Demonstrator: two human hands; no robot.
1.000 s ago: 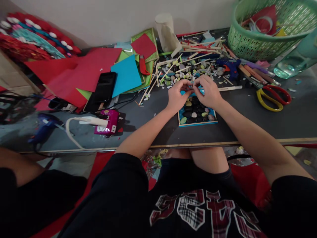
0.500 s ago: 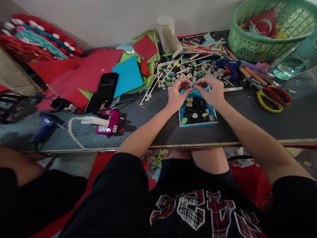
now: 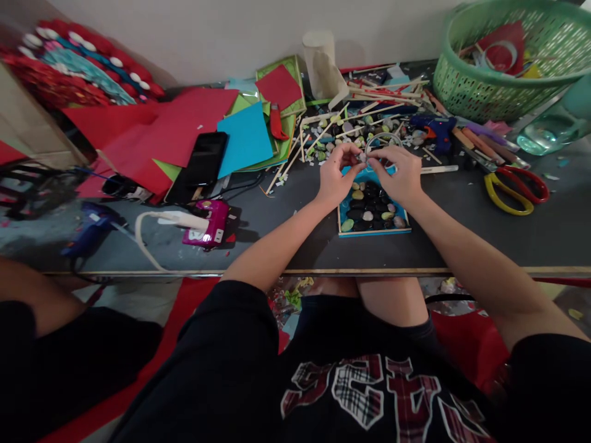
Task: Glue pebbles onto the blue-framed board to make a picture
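My left hand point(image 3: 339, 174) and my right hand point(image 3: 398, 174) meet at their fingertips above the far part of a small blue tray point(image 3: 373, 232) with thin wooden edging. Both hands are closed in a pinch around something small and pale, too small to name. Black, green and pale pebbles point(image 3: 369, 206) lie in the tray's near part; its far part is partly hidden by my hands. Just beyond the fingers shows a thin clear ring point(image 3: 383, 135), like a tape roll. Loose pebbles point(image 3: 364, 126) and wooden sticks lie behind it.
Right stand a green basket point(image 3: 489, 92), a blue glue gun point(image 3: 434, 130) and red-yellow scissors point(image 3: 510, 192). Left lie coloured paper point(image 3: 173, 126), a black phone point(image 3: 206, 159), a purple socket block point(image 3: 213, 224) with a white plug, and another glue gun point(image 3: 95, 226). A person's arm point(image 3: 39, 295) is at far left.
The whole view has shifted slightly, so the table's things appear a little further right. My hands keep the same pinch above the tray.
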